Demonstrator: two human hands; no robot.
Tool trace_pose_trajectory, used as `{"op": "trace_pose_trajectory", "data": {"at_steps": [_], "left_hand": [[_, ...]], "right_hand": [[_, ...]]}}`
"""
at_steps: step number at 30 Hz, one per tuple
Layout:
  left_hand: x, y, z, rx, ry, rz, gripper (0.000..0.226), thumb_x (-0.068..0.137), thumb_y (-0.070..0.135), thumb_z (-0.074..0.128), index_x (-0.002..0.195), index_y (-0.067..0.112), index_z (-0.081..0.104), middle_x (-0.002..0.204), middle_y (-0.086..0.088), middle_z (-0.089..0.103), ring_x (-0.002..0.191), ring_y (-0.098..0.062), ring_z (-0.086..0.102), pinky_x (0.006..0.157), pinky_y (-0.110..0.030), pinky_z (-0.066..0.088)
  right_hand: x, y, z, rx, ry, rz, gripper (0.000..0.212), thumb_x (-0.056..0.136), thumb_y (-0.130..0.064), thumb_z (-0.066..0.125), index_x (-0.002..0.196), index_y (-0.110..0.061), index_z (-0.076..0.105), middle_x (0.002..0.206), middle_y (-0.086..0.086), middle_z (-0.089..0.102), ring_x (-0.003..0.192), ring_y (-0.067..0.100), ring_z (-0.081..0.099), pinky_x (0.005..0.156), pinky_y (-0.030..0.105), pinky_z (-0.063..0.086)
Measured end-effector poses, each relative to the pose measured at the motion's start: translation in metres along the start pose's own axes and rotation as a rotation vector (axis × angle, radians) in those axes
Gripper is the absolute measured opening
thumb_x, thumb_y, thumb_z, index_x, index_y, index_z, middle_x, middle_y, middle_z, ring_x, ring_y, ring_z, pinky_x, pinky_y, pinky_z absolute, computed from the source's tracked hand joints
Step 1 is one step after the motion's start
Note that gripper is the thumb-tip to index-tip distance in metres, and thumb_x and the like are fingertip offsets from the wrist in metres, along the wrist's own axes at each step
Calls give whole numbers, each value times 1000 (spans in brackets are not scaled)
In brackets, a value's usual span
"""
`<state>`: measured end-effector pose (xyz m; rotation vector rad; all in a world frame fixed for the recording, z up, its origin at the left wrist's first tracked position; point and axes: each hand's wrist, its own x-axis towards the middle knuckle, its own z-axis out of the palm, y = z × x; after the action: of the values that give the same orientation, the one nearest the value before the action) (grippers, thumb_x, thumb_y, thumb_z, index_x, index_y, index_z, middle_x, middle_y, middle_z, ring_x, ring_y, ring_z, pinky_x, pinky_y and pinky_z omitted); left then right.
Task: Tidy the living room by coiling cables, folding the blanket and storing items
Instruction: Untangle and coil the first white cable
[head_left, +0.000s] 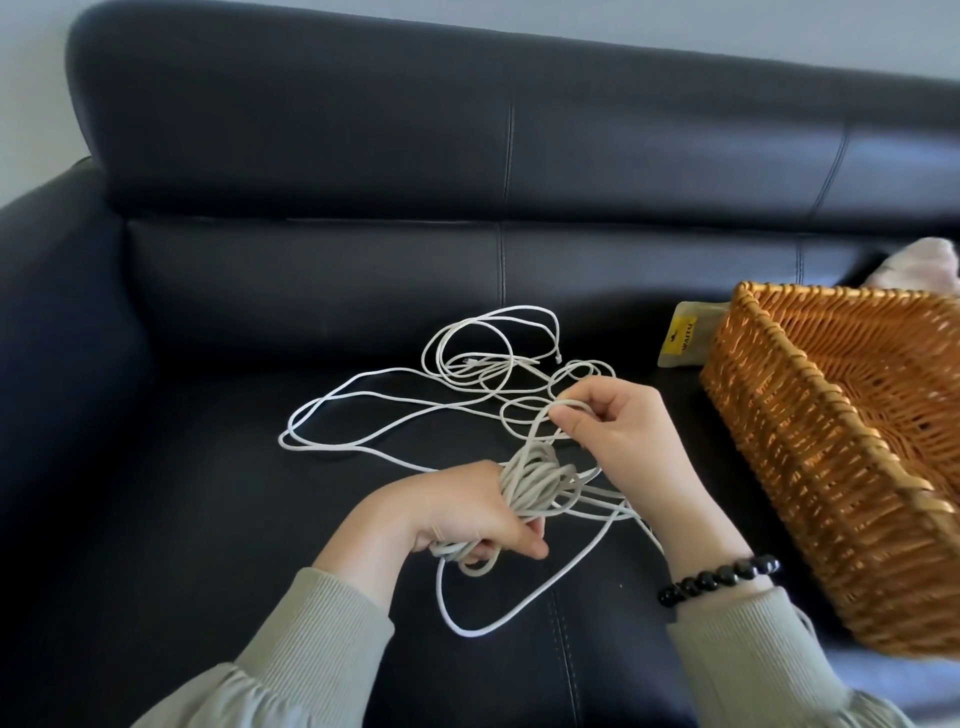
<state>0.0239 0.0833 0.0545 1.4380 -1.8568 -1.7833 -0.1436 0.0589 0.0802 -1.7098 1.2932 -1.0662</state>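
Note:
A long white cable (363, 410) lies in loose tangled loops on the dark leather sofa seat (208, 493). Part of it is wound into a tight bundle (535, 480), which my left hand (467, 512) grips from the left, fingers curled round the coils. Just above and to the right, my right hand (618, 431) pinches a strand that runs up from the bundle. One free loop hangs down toward the seat's front edge below my hands. A small connector end shows among the far loops.
A wicker basket (779, 431) stands on the seat at the right, open side up and tilted toward me. Behind its left corner lies a small yellowish pouch (685, 335). A pale pink cloth (919, 262) shows past the basket. The sofa's backrest rises behind.

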Motion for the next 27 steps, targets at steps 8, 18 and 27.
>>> {"op": "trace_pose_trajectory", "data": {"at_steps": [8, 18, 27], "left_hand": [[-5, -3, -5, -123, 0, 129, 19, 91, -4, 53, 84, 11, 62, 60, -2, 53, 55, -13, 56, 57, -27, 49], [-5, -2, -11, -868, 211, 372, 10, 84, 11, 64, 76, 8, 59, 47, 2, 37, 36, -7, 38, 41, -18, 36], [3, 9, 1, -1108, 556, 407, 17, 98, 9, 46, 87, 7, 59, 45, 4, 31, 35, -7, 32, 41, -18, 35]], "right_hand": [[3, 5, -2, 4, 39, 135, 10, 78, -18, 75, 75, -12, 68, 55, 2, 56, 49, 11, 45, 49, 20, 39], [3, 3, -6, -77, 86, 184, 16, 84, -27, 69, 72, -17, 67, 55, -1, 53, 51, 11, 44, 53, 22, 40], [4, 10, -1, -335, 50, 212, 41, 88, -36, 64, 62, -5, 55, 51, 2, 47, 45, 10, 39, 47, 21, 35]]}}
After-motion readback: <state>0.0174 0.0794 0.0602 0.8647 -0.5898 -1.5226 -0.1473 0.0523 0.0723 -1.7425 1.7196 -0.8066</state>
